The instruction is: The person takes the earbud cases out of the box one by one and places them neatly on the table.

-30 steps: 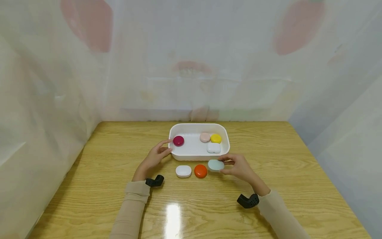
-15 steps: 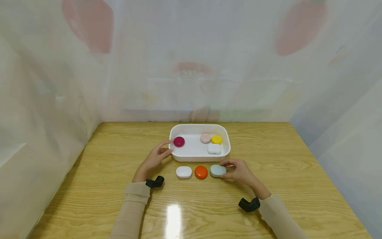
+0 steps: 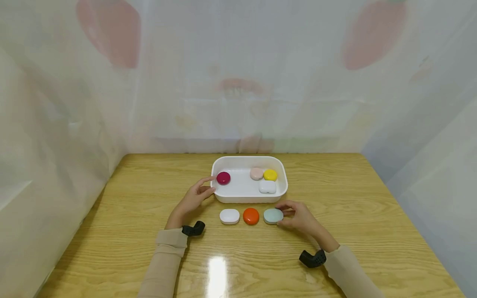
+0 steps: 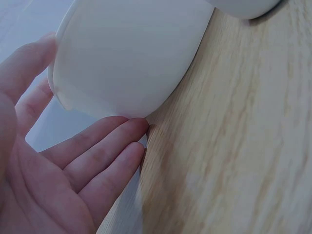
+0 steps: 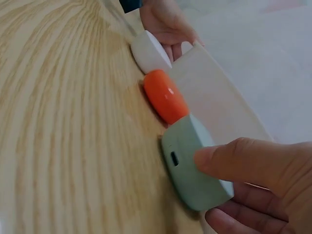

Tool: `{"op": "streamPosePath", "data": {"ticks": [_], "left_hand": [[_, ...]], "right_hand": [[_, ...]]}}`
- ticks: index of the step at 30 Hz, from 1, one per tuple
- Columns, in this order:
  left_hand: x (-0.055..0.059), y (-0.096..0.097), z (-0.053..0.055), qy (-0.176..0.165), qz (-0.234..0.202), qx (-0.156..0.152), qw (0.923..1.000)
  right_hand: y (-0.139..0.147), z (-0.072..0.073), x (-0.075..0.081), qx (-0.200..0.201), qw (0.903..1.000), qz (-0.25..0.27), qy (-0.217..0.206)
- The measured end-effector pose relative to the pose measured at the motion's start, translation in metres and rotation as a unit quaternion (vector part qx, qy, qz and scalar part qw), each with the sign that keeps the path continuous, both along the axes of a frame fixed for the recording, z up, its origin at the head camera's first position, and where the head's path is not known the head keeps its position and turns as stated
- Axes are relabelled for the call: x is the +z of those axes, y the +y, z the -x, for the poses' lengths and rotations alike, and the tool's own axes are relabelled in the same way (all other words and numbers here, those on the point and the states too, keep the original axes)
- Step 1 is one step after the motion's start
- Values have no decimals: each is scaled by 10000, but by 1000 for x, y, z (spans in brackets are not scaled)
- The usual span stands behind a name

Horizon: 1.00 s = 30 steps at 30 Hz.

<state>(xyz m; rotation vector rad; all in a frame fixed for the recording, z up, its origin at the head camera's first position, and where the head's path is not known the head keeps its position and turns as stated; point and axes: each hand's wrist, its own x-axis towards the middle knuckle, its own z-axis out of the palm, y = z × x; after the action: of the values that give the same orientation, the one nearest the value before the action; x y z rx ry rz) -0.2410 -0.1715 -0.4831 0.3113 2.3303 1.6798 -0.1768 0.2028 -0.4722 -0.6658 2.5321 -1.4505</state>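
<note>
My right hand (image 3: pixel 299 217) pinches a pale green earbud case (image 3: pixel 273 216) at its right end; the case sits on the table. In the right wrist view the thumb presses on its side, near a small dark port. Left of it lie an orange round case (image 3: pixel 251 216) and a white oval case (image 3: pixel 229 216), in a row. My left hand (image 3: pixel 194 196) touches the left end of a white tray (image 3: pixel 238 200), its fingers fairly straight along the outer wall (image 4: pixel 126 58). Inside the tray are a dark red round case (image 3: pixel 223 178), a pink one (image 3: pixel 256 174), a yellow one (image 3: pixel 270 175) and a white one (image 3: pixel 267 187).
The wooden table (image 3: pixel 149 178) carries the tray near its back edge. A pale curtain (image 3: pixel 238 116) with faint red prints hangs behind it and along both sides. Black wrist cameras (image 3: pixel 193 228) sit on both wrists.
My right hand has lowered the green earbud case and brought it slightly right and nearer, beside the orange case on the table. My left hand has stayed at the tray.
</note>
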Motion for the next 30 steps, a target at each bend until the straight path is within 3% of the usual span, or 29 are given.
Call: {"op": "streamPosePath", "data": {"ticks": [9, 14, 23, 30], "left_hand": [[-2, 1, 0, 196, 21, -73, 9998], [-4, 0, -2, 178, 106, 5, 9998], [-4, 0, -1, 161, 135, 6, 9998], [-2, -1, 1, 184, 130, 25, 9997]], "right_hand": [[-13, -2, 21, -169, 9977, 66, 656], [-31, 2, 33, -93, 9969, 245, 738], [-69, 24, 45, 9, 9967, 620, 520], [-101, 43, 44, 89, 9948, 673, 756]]}}
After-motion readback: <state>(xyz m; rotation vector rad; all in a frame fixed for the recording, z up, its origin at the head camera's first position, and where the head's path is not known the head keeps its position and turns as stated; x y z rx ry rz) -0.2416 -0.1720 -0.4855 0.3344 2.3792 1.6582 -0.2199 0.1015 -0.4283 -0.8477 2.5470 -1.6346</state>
